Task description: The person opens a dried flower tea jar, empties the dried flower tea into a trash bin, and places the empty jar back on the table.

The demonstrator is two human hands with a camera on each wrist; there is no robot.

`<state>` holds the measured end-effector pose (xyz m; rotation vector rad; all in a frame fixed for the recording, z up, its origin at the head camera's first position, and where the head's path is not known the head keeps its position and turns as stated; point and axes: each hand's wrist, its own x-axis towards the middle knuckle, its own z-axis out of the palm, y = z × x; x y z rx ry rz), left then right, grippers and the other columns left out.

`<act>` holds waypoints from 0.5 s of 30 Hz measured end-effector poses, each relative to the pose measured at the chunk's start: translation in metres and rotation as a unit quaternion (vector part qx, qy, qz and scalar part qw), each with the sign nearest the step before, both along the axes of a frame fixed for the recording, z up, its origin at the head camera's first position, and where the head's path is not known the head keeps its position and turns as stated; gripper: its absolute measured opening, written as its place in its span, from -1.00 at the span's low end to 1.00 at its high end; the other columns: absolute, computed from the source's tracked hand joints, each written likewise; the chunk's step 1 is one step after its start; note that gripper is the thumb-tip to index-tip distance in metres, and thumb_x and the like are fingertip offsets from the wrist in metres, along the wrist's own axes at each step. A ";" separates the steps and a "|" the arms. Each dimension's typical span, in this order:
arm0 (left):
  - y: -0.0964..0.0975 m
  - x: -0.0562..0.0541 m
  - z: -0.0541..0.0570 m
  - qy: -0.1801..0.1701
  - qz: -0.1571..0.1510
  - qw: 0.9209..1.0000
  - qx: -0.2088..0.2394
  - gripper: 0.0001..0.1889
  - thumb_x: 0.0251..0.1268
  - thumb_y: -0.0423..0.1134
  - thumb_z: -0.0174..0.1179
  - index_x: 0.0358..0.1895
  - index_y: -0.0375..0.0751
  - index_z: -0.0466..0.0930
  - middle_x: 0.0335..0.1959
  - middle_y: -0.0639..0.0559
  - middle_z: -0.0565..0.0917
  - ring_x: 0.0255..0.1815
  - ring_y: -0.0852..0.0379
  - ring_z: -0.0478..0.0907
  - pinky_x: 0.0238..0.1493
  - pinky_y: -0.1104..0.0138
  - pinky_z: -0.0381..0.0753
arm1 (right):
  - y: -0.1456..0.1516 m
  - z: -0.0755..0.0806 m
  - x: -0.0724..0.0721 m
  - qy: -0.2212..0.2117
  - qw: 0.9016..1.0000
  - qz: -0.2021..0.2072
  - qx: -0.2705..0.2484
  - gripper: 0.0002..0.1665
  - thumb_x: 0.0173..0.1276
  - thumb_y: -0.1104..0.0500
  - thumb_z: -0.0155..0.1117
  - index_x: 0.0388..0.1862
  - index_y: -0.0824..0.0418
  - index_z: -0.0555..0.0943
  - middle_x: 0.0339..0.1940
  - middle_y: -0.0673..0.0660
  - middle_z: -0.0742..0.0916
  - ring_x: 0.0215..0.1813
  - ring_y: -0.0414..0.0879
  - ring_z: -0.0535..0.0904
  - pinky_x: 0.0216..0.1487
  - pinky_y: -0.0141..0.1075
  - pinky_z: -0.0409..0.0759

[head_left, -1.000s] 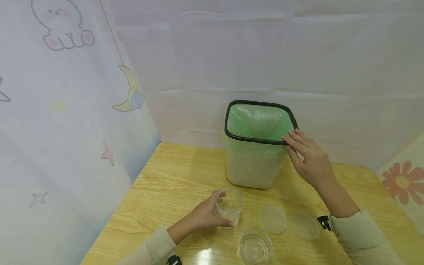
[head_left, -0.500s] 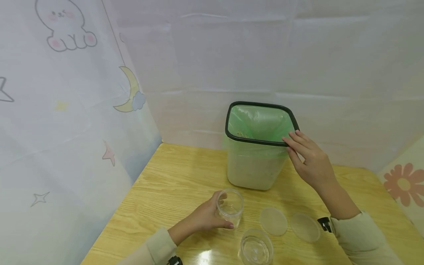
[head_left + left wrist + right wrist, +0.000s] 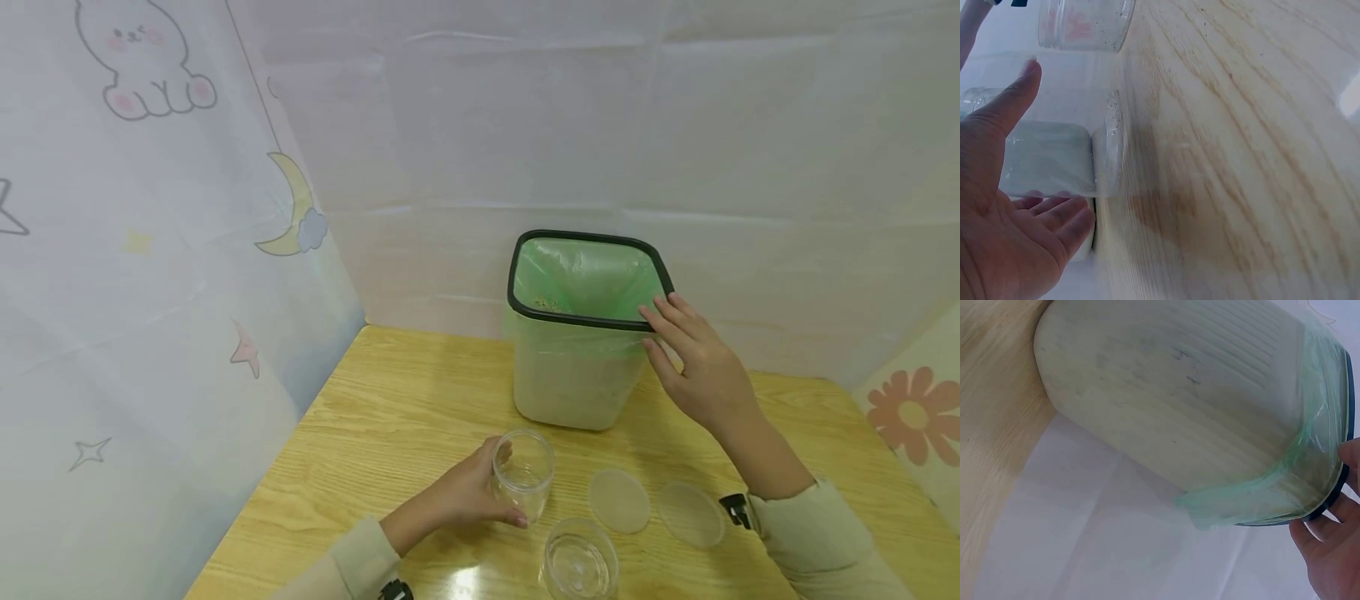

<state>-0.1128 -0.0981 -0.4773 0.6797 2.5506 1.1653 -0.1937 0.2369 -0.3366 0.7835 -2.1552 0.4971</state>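
My left hand [image 3: 468, 492] is beside a clear plastic jar [image 3: 1054, 156] without a lid, which stands upright on the table. Its thumb and fingers are spread on either side of the jar, loosely straight; in the left wrist view the thumb sticks out past the jar's wall. My right hand [image 3: 705, 367] reaches to the near right corner of a pale waste bin [image 3: 570, 383]. Its extended fingertips rest on the bin's black rim [image 3: 1342, 481], and the thumb lies just below, by the green bag [image 3: 1285, 481] folded over the edge.
A second clear jar [image 3: 579, 571] stands nearer the front of the wooden table [image 3: 405, 392]. Two round translucent lids [image 3: 619, 500] lie flat side by side right of the jars. Small crumbs [image 3: 547, 304] show inside the bag. Printed cloth [image 3: 450, 150] hangs behind.
My left thumb has drawn back a little at the jar, which sits very slightly further right. The right thumb has eased slightly away from the rim; the bin stays put.
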 end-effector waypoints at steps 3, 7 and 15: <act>-0.005 -0.002 -0.001 0.006 -0.010 1.000 -0.013 0.28 -0.13 0.22 0.56 0.60 -0.20 -0.04 0.54 -0.23 0.26 0.51 -0.21 0.28 0.46 -0.08 0.31 | 0.000 0.000 0.000 -0.011 1.000 -0.003 0.000 -0.23 0.28 0.31 0.41 0.49 0.17 0.44 0.48 0.28 0.48 0.55 0.15 0.30 0.44 0.03 0.36; -0.018 -0.006 0.000 0.021 -0.042 0.998 -0.041 0.27 -0.09 0.26 0.51 0.62 -0.20 -0.04 0.56 -0.18 0.21 0.54 -0.20 0.22 0.47 -0.10 0.29 | 0.003 0.001 0.001 -0.047 0.999 -0.009 -0.013 -0.17 0.33 0.27 0.39 0.55 0.21 0.33 0.55 0.30 0.37 0.57 0.20 0.23 0.43 0.16 0.32; -0.051 -0.022 0.015 0.040 -0.054 0.990 -0.126 -0.01 0.23 0.20 0.38 0.59 -0.18 0.09 0.55 -0.07 0.25 0.54 -0.07 0.24 0.47 0.02 0.33 | 0.020 -0.005 0.007 -0.127 0.990 -0.035 -0.047 -0.25 0.52 0.11 0.22 0.59 0.27 0.24 0.59 0.35 0.28 0.54 0.38 0.17 0.46 0.29 0.17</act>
